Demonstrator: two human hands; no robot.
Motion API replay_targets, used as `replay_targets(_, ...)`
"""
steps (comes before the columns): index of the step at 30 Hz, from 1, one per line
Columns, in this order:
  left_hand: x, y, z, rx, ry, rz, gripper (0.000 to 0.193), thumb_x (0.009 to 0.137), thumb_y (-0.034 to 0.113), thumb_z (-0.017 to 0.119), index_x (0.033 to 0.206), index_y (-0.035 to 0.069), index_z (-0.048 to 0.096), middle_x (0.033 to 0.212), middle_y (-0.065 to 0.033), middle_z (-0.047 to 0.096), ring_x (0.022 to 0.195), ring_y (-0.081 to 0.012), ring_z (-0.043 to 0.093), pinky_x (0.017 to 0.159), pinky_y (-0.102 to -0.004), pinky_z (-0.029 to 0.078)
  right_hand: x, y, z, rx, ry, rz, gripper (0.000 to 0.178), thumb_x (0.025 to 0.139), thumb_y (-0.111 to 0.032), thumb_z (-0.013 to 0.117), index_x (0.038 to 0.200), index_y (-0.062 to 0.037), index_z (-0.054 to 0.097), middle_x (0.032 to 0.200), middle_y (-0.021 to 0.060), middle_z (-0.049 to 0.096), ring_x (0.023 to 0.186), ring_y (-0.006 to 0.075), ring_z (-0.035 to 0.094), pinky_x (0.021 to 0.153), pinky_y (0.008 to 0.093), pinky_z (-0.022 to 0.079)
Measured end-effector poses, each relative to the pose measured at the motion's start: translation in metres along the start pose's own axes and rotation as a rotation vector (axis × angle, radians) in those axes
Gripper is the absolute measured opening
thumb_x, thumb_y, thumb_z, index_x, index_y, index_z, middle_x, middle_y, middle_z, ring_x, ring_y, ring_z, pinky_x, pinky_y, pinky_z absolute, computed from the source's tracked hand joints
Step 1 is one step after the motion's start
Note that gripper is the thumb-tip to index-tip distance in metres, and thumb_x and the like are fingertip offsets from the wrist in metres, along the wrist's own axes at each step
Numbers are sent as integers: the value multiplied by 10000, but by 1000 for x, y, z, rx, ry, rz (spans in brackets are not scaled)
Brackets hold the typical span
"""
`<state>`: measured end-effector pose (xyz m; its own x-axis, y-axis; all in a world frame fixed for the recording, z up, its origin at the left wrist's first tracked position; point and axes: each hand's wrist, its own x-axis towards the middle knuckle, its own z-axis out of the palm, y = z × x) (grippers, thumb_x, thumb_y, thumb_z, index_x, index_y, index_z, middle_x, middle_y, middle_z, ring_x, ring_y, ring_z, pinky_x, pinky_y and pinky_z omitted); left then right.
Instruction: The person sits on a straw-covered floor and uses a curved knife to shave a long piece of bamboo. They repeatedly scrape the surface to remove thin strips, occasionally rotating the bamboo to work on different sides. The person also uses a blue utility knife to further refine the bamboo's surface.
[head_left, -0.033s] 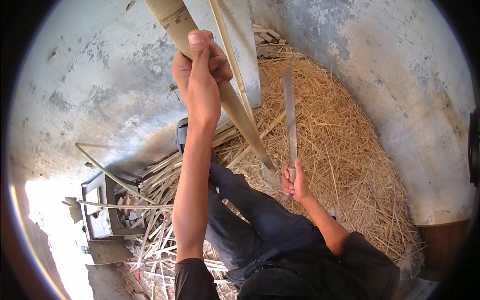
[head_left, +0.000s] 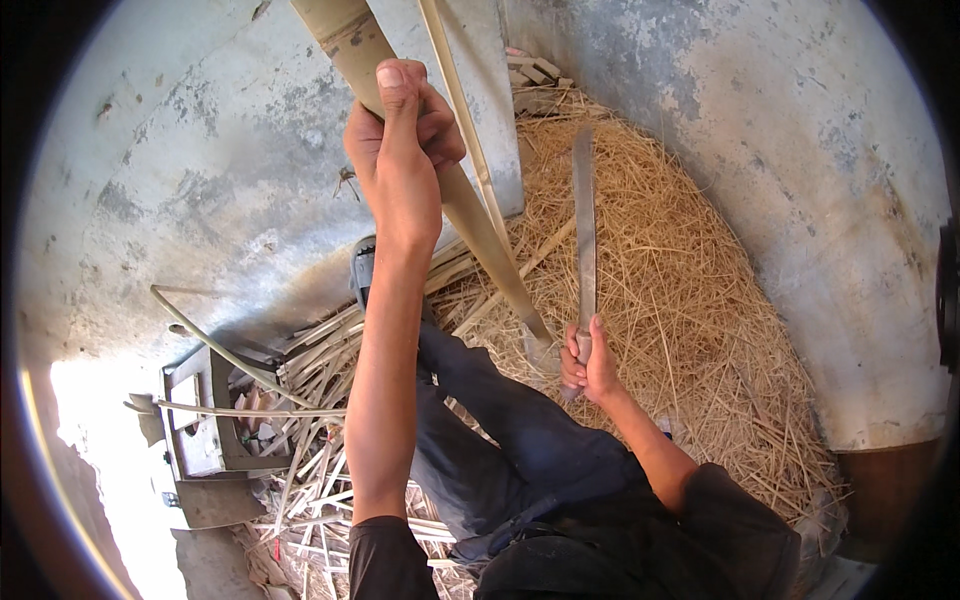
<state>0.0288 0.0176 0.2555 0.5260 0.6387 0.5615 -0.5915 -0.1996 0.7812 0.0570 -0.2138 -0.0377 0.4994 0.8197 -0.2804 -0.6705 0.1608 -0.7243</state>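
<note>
With my left hand (head_left: 405, 150), in the upper middle of the frame, I grasp a long bamboo piece (head_left: 485, 235); the fingers are curled around it and the thumb lies upward. The piece runs slanting from the top edge down to the centre, where its lower end comes near my right hand (head_left: 592, 365). These right fingers are wrapped around the handle of a long knife (head_left: 585, 220), whose blade points to the top of the frame, apart from the bamboo.

The danger I see is mostly from this blade. If I swing it toward the bamboo and it slides along the smooth surface, it could reach my left fingers or my leg (head_left: 490, 400) in the lower middle. The lower end may also slip, because loose shavings (head_left: 660, 230) lie around it; I cannot tell if it has firm support. Then the piece would turn in my grasp. Also, a thin strip (head_left: 465, 120) stands close beside the bamboo, and it could catch the blade and spoil its direction.
</note>
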Motion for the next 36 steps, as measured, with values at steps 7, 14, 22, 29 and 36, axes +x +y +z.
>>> replay_targets(7, 2, 3, -2, -23, -30, 8, 453, 1073, 545, 533, 1015, 96, 517, 690, 28, 396, 554, -91, 359, 512, -272, 279, 8, 47, -29, 1, 181, 509, 652, 992, -772, 425, 787, -153, 440, 501, -57, 325, 372, 69, 298, 369, 263, 268)
replay_targets(14, 2, 1, -4, -57, -2, -5, 448, 1077, 515, 547, 1001, 74, 552, 653, 40, 422, 498, -54, 372, 465, -244, 255, 0, -16, 13, 5, -96, 89, 685, 965, -818, 413, 790, -155, 438, 483, -57, 294, 354, 72, 261, 360, 267, 270)
replay_targets(22, 4, 3, -6, -62, -2, 3, 444, 1078, 524, 531, 1007, 86, 523, 678, 28, 400, 539, -86, 361, 501, -266, 277, 11, 57, -27, 24, 240, 537, 668, 975, -792, 430, 781, -154, 440, 495, -61, 316, 357, 73, 275, 358, 270, 272)
replay_targets(29, 7, 2, -19, -99, -76, -41, 472, 1057, 564, 548, 998, 99, 498, 688, 29, 357, 572, -100, 331, 523, -274, 284, 6, 3, -6, 46, -77, 126, 489, 1024, -548, 570, 778, -142, 454, 518, -49, 353, 385, 79, 330, 391, 278, 302)
replay_targets(36, 5, 3, -9, -123, -79, -37, 476, 1057, 564, 550, 978, 98, 492, 675, 32, 358, 550, -92, 329, 510, -273, 279, 16, 39, -10, -120, 107, 434, 237, 928, -45, 676, 855, -153, 478, 522, -66, 348, 380, 65, 312, 385, 270, 281)
